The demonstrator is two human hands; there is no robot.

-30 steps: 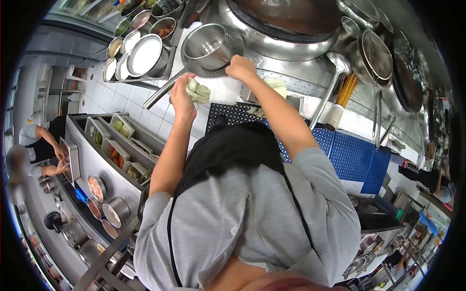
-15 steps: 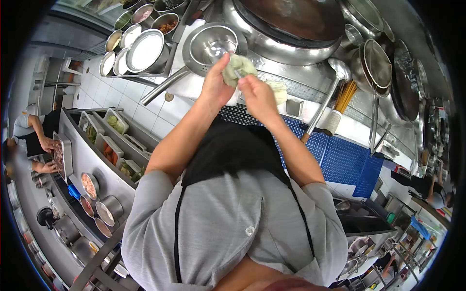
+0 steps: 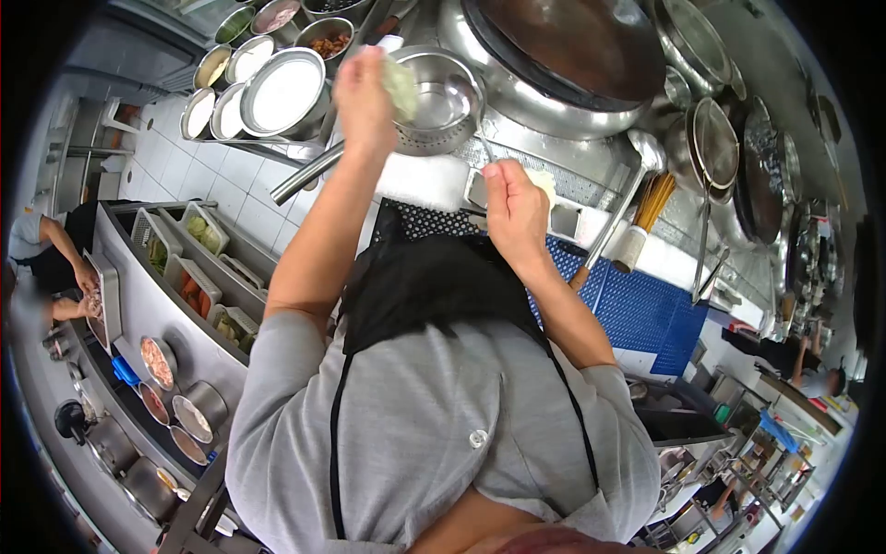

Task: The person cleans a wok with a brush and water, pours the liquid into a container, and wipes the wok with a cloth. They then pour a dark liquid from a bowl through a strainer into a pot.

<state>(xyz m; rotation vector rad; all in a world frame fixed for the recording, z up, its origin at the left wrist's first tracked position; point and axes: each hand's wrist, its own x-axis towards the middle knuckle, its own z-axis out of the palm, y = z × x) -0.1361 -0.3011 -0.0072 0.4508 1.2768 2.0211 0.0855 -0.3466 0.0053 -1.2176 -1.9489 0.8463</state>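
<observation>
My left hand point(image 3: 365, 106) is closed around a pale green, crumpled soft thing point(image 3: 400, 90), raised beside the rim of a metal bowl point(image 3: 452, 102). The bowl has a perforated side below its rim. Lower and to the right, my right hand point(image 3: 515, 208) pinches a thin metal utensil point(image 3: 485, 146), which extends up toward the bowl's right edge; its far end does not show clearly. Another pale thing point(image 3: 543, 185) is partly hidden behind my right hand. A thick metal handle point(image 3: 309, 175) sticks out below my left forearm side of the bowl.
A large wok point(image 3: 572, 46) sits at the back. A ladle point(image 3: 614, 212) and a bundle of thin sticks point(image 3: 655, 198) lie to the right. Metal tubs point(image 3: 281, 97) stand at upper left. A co-worker's hands point(image 3: 88, 291) hold a tray point(image 3: 107, 305) at far left.
My hands have moved apart. The left went up and left with the pale green thing; the right moved down and right, taking the thin utensil away from it. The view shifted slightly.
</observation>
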